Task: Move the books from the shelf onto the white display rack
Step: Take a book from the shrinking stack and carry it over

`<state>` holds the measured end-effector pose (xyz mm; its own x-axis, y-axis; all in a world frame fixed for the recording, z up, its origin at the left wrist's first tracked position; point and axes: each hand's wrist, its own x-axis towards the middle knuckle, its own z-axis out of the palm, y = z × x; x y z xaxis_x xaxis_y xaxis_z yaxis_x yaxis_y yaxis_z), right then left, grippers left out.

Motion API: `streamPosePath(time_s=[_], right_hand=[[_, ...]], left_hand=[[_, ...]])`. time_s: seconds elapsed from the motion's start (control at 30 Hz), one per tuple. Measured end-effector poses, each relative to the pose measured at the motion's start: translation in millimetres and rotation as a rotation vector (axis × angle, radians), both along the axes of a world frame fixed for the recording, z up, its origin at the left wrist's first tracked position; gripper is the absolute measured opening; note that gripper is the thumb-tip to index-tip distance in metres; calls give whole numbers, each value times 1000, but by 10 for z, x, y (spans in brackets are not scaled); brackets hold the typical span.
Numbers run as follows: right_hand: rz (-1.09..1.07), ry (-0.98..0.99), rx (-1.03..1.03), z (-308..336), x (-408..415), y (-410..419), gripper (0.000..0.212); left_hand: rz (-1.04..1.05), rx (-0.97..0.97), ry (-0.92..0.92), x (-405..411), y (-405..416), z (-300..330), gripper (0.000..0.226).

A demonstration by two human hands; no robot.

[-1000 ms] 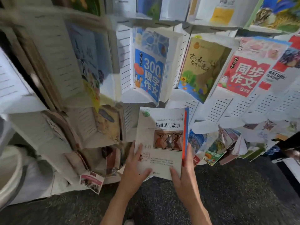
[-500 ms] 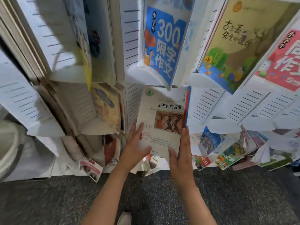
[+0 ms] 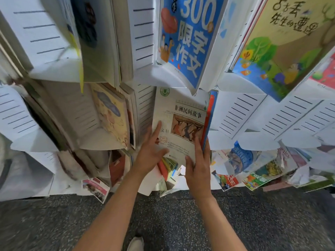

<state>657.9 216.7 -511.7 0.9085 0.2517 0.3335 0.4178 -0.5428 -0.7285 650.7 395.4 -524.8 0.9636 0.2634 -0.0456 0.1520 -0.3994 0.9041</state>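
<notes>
Both hands hold a pale book (image 3: pixel 181 124) up against the white rack (image 3: pixel 241 113), in a slot under the blue book (image 3: pixel 186 38), so it can slide in and stand with its cover showing. The left hand (image 3: pixel 150 153) lies flat on the cover with straight fingers to press it back. The right hand (image 3: pixel 198 167) curls round the bottom right edge, likely to steady it and guide it in.
</notes>
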Motion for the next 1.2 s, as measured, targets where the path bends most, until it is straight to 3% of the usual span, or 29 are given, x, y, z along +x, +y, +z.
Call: streamPosePath(time_s=[0.13,0.4,0.53,0.67,0.73,0.8,0.87,0.93,1.03,1.2], right_hand=[[-24,23,-15,-70,116,-47,80],[-37,-81,25,-64,99,32,58],[-51,-90,59,-77,87,67,57],[-78,-90,41,-101,79,169,57],[-90,-61,41,-115,92,185,59],[-86,-39,20,-143,103,175,67],[-58,-49,-4,-201,108,156,74],[-44,-21,5,-248,106,151,72],[-86,-20,8,-267,102,172,67],[-78,-27,31,-211,66,218,72]], left_hand=[[1,-23,-27,96,16,-54,96],[-39,-58,-66,216,126,-28,95],[-53,-161,-104,240,178,14,86],[-86,-185,-99,308,232,-2,93],[-63,-147,-93,322,230,0,95],[11,20,-85,291,142,29,93],[113,189,-66,204,-2,57,84],[223,232,-46,78,-145,52,67],[250,157,19,-95,-319,36,50],[139,-106,62,-69,-393,86,53]])
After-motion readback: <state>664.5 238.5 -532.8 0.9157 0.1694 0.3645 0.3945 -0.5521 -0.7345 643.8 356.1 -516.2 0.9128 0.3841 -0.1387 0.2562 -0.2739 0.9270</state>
